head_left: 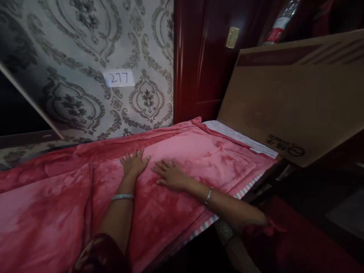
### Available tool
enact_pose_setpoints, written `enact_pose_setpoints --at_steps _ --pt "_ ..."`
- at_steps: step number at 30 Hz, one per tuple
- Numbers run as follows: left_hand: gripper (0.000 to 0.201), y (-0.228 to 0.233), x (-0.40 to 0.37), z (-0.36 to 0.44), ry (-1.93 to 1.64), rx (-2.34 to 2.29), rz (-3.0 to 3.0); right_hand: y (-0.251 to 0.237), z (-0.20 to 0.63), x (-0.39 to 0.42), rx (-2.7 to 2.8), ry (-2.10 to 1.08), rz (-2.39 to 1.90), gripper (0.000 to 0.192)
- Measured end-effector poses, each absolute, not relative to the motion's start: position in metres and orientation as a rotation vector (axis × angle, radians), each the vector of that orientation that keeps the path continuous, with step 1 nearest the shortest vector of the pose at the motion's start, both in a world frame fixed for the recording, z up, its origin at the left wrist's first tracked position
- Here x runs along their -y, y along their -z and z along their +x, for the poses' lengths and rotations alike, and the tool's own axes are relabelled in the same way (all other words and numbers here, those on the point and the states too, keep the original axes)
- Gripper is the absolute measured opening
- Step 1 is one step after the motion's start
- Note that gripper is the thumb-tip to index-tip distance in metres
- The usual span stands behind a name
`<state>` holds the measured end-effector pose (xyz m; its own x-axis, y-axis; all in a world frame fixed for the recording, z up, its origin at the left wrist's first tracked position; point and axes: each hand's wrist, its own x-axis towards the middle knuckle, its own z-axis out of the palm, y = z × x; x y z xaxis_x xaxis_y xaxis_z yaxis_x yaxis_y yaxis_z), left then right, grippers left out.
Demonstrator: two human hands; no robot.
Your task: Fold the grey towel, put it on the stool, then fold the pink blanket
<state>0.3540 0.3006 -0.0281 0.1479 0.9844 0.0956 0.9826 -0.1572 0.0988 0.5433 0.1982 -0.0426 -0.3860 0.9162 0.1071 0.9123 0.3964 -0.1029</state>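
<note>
A bed [257, 181] fills the lower left of the view, covered by a soft pink-red fleece blanket [182, 212] that spreads out under both hands and away to their left, where it bunches into long folds. Behind the hands rises a wall papered in grey-and-cream damask wallpaper [85, 49], and to the right of that wall stands a dark red lacquered wooden door [199, 64] with a small brass plate. To the right of the hands, a large flat brown cardboard box [284, 98] leans tilted at the end of the bed, its lower edge near the mattress corner. A striped white, pink and blue sheet [241, 138] shows beyond and to the right of the right hand, and along the near edge of the bed, where the blanket stops short. On the wallpaper, above the left hand, is a small white paper label marked 277 [118, 78]. The left hand [134, 163] lies flat, palm down, fingers spread, its grip open and pressing on the blanket, with a pale silver bangle [122, 196] on the wrist. The right hand [170, 175] lies just beside it, also flat and open on the blanket, wearing a thin metal bracelet [209, 195].
</note>
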Motion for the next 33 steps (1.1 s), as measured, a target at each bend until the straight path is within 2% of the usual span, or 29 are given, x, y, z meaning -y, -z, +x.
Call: enact_pose_setpoints --at_steps 3,12,23,29,33 --pt "0.073 0.026 -0.301 0.354 -0.223 -2.026 2.367 0.046 0.561 -0.194 2.442 -0.005 -1.755 0.062" --pt "0.075 0.017 -0.297 0.358 -0.2 -2.019 2.347 0.052 0.761 -0.125 1.724 0.043 -2.558 0.059" --pt "0.068 -0.002 -0.286 0.376 -0.28 -2.049 2.409 0.031 0.819 -0.096 1.366 -0.019 -2.677 0.043" --pt "0.062 -0.007 -0.226 0.423 0.046 -1.308 2.852 0.02 0.834 -0.105 1.323 -0.166 -2.709 0.041" --pt "0.061 0.015 -0.179 0.45 0.024 -0.863 2.972 0.016 0.839 -0.106 1.381 -0.149 -2.653 0.039"
